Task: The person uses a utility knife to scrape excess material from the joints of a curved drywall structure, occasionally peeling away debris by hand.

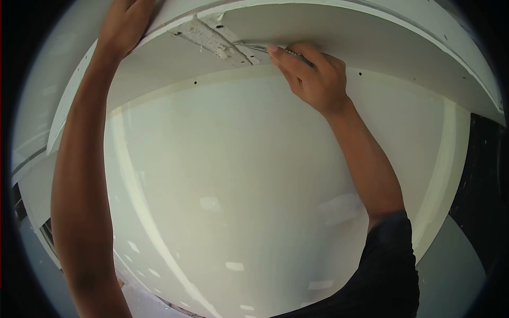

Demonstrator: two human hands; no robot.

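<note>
My right hand (318, 74) is closed around a thin metal tool (254, 46) with a knurled handle. The tool's narrow tip reaches left to a rough strip (212, 40) on the underside of a white overhanging panel (371, 40). That strip has ragged pale residue, dark grooves and a few small holes. At the upper left, my left hand (124, 29) lies against the panel's outer edge. Its fingers run out of the top of the view, so their grip is hidden.
Below the overhang stands a large glossy, curved white panel (222, 159) that reflects several lights. Small dark holes (195, 82) dot the seam area. The overhang's curved rim (424, 40) crosses the top. A dark gap (480, 175) shows at the right.
</note>
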